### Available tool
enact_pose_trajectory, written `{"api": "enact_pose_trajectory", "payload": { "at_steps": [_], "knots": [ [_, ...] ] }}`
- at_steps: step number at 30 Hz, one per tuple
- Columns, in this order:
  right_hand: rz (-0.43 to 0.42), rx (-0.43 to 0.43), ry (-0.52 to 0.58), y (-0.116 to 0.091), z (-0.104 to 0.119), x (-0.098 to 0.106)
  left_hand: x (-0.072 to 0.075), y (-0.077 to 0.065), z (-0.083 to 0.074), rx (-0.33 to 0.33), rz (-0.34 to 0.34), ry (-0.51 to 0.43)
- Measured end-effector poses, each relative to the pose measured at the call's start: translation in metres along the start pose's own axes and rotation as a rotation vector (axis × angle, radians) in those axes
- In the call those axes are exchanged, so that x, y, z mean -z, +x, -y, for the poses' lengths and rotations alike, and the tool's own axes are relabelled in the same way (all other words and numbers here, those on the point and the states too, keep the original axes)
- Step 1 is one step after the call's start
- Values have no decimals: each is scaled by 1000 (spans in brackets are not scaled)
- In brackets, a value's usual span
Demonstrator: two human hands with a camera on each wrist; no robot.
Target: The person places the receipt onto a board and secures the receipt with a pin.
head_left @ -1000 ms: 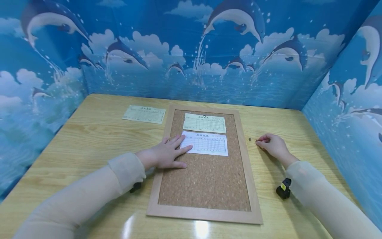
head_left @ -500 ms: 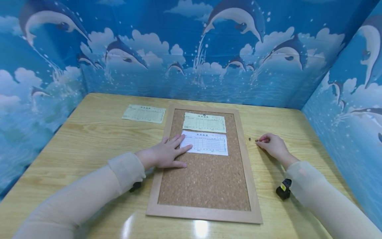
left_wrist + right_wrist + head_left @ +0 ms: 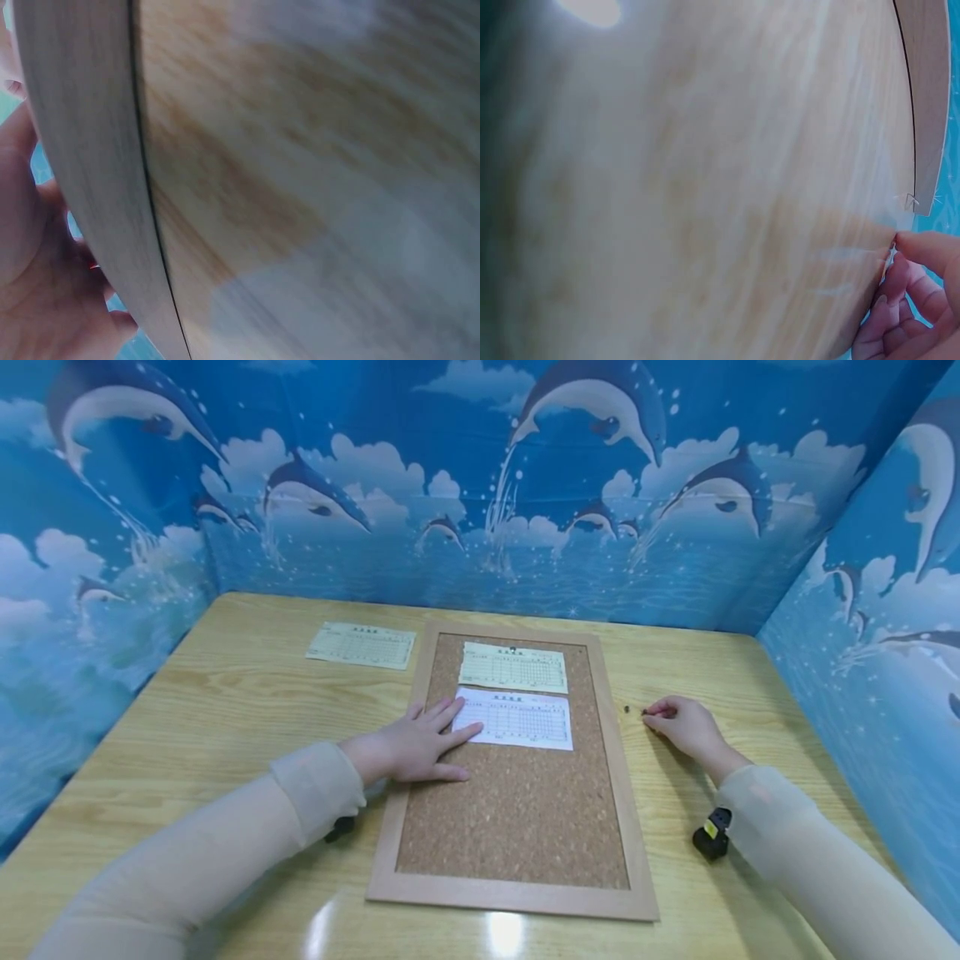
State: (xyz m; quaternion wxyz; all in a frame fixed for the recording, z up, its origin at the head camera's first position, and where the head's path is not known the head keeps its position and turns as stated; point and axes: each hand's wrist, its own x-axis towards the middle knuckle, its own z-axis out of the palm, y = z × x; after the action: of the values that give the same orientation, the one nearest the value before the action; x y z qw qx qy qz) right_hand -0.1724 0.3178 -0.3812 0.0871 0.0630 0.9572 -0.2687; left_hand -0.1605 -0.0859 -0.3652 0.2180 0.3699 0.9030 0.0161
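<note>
My left hand [image 3: 420,750] lies spread on the cork board [image 3: 513,827], its fingertips on the left edge of a white printed slip [image 3: 521,720]. Above that slip is a pale green slip [image 3: 517,670] with a small dark pushpin [image 3: 513,650] at its top edge. To the right of the board, my right hand [image 3: 688,727] pinches a tiny dark pushpin [image 3: 644,712] between thumb and forefinger, low at the tabletop. Another pushpin [image 3: 627,709] lies beside it; in the right wrist view this pin [image 3: 910,201] stands near the board's frame [image 3: 928,112].
Another pale green slip [image 3: 362,645] lies on the wooden table [image 3: 225,710], left of the board. Dolphin-printed blue curtains [image 3: 465,485] enclose the table at the back and sides. Dark wrist cameras [image 3: 711,835] sit under the cuffs.
Both hands stay almost where they were. The right fingertips shift very slightly around the small pushpin; the slips and the board keep their places.
</note>
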Motion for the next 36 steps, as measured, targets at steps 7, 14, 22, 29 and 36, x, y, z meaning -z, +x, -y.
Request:
{"api": "enact_pose_trajectory", "payload": {
  "at_steps": [7, 14, 22, 29, 36],
  "knots": [
    [3, -5, -11, 4, 1, -2, -1, 0, 1, 2, -1, -2],
    [-5, 3, -8, 7, 1, -2, -1, 0, -1, 3, -6, -1],
    [10, 70, -1, 9, -4, 2, 0, 1, -1, 6, -9, -2],
    [38, 108, 8, 9, -6, 3, 0, 1, -1, 9, 4, -2],
    [50, 115, 11, 9, -5, 4, -1, 1, -1, 12, 11, 3]
  ]
}}
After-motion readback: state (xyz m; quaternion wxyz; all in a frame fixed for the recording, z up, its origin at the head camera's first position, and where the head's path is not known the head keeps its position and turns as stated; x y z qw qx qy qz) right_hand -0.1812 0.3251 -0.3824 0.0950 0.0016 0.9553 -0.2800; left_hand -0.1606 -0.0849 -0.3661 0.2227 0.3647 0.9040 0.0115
